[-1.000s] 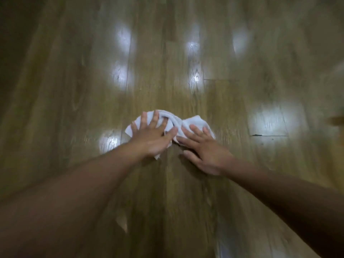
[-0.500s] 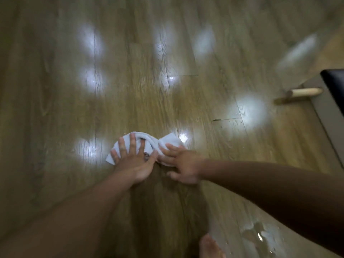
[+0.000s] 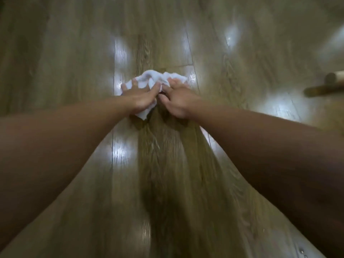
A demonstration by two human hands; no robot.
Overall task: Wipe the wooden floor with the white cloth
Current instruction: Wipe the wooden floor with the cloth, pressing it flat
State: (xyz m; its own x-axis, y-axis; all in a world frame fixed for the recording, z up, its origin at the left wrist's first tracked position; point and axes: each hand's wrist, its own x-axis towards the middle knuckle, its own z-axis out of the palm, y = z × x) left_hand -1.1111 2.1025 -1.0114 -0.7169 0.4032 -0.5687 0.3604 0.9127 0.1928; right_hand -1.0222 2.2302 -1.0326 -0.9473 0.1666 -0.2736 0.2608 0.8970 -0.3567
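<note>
Cloth: the white cloth (image 3: 158, 79) lies bunched and wrinkled on the floor (image 3: 74, 53), a little above the middle of the view, across a joint between two planks.
Left hand: the left hand (image 3: 138, 96) presses palm down on the left and near part of the cloth; one corner of the cloth comes out under its wrist side.
Left fingers: the fingers (image 3: 155, 89) are straight and spread apart, flat on the fabric.
Right hand: the right hand (image 3: 179, 101) presses on the right part of the cloth, just beside the left hand, the thumbs almost touching.
Right fingers: the fingers (image 3: 172, 82) are nearly straight and close together, the tips partly sunk in the folds.
Arms: both bare forearms reach in from the lower corners.
Floor: glossy wood planks with bright light patches (image 3: 121, 53); a darker band (image 3: 167, 164) runs between the arms up to the cloth.
Right edge: a blurred wooden stick (image 3: 335, 78), well apart from the cloth.
</note>
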